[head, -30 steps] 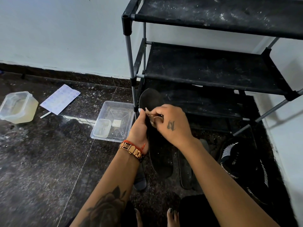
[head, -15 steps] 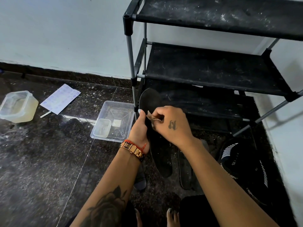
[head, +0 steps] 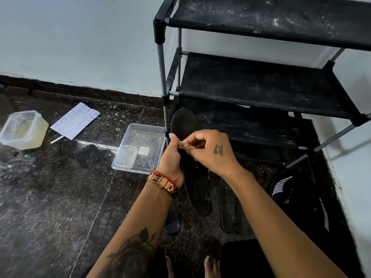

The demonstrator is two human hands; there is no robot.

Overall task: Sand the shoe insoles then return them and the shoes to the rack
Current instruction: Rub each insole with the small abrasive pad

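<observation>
Right hand [head: 210,151] has slid its sandpaper scrap [head: 185,146] slightly down; I see the rack [head: 261,87] shelves bare, awaiting returns. Left hand [head: 170,159] grips the insole [head: 186,125] upright for rubbing; right pinches the scrap.

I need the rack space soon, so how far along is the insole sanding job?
Nothing looks finished. In hand: the left hand holds a black foam insole upright while the right hand pinches a small tan sandpaper scrap against it. Left: another dark insole lies on the floor, a black striped shoe sits beside it, and the black fabric rack holds none of them.
</observation>
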